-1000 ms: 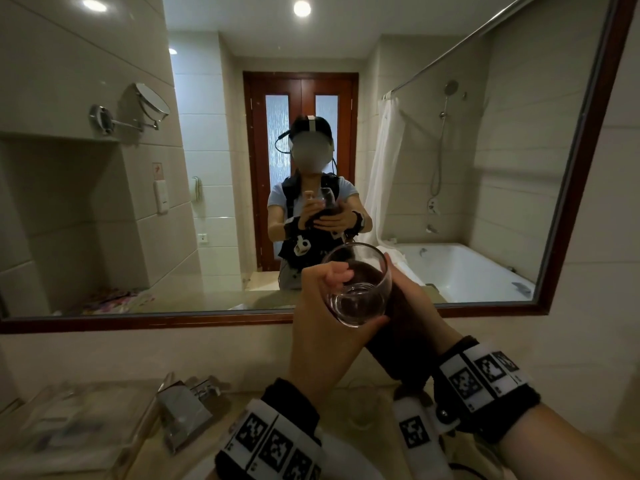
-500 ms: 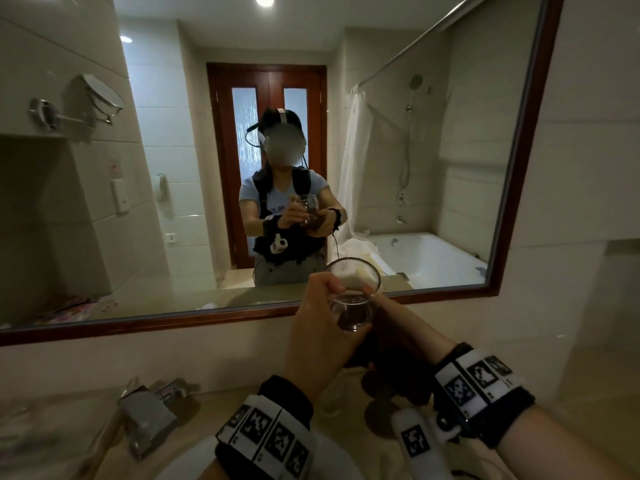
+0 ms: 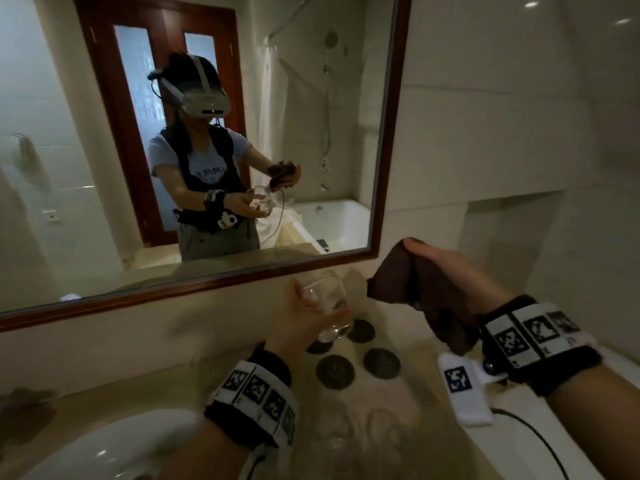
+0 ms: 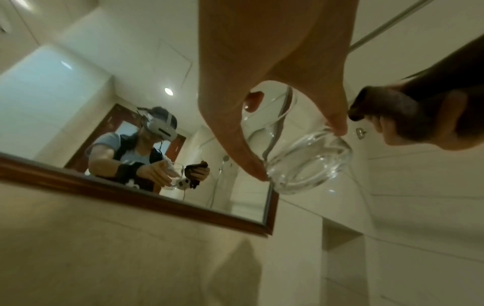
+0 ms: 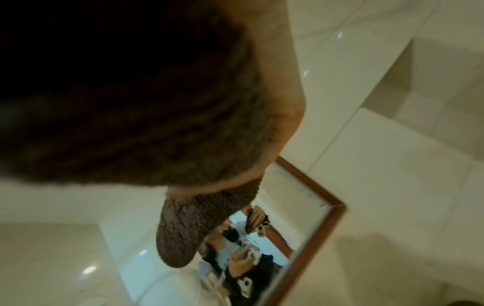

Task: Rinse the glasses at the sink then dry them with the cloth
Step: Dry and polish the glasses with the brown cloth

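In the head view my left hand grips a clear stemless glass, tilted, just above the dark round coasters on the counter. The left wrist view shows the glass pinched between thumb and fingers, its thick base pointing away. My right hand is up and to the right of the glass, clear of it, and holds a bunched brown cloth. The cloth fills most of the right wrist view.
A white sink lies at the lower left. Two more clear glasses stand blurred on the beige counter near me. A wood-framed mirror runs along the wall behind. A wall recess opens at the right.
The cloth hand has come away from the glass and moved right. The glass has dropped from mirror height to just over the coasters. My view has swung right and down.
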